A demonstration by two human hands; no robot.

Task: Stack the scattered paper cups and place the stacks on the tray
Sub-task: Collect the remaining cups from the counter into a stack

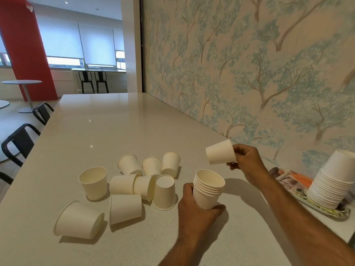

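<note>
Broadly, the long pale speckled countertop (115, 116) runs away from the viewer with its right edge against a wall papered in blue-green trees (249, 64). At the near right edge of the countertop lies a patterned oval tray (326, 209), already carrying a tall stack of white paper cups (333, 183) that leans slightly. Left of centre, near the front edge, ten or so loose white paper cups (126, 181) are scattered: some upright, some tipped on their sides, one inverted just beside the left hand.

The left hand (194, 214) is closed around the base of a short nested stack of white paper cups (208, 189), held upright with its open mouth facing up and slightly right. The right hand (249, 162) pinches the rim end of a single white paper cup (221, 151) between thumb and fingers.

The governing relation: the single cup sits above and slightly right of the stack's mouth, apart from it, with its long axis nearly horizontal and its closed base pointing left. To nest, it probably needs turning base-down and lowering along the stack's axis. The right hand is the nearer to the tray; the left is the nearer to the scattered cups.
</note>
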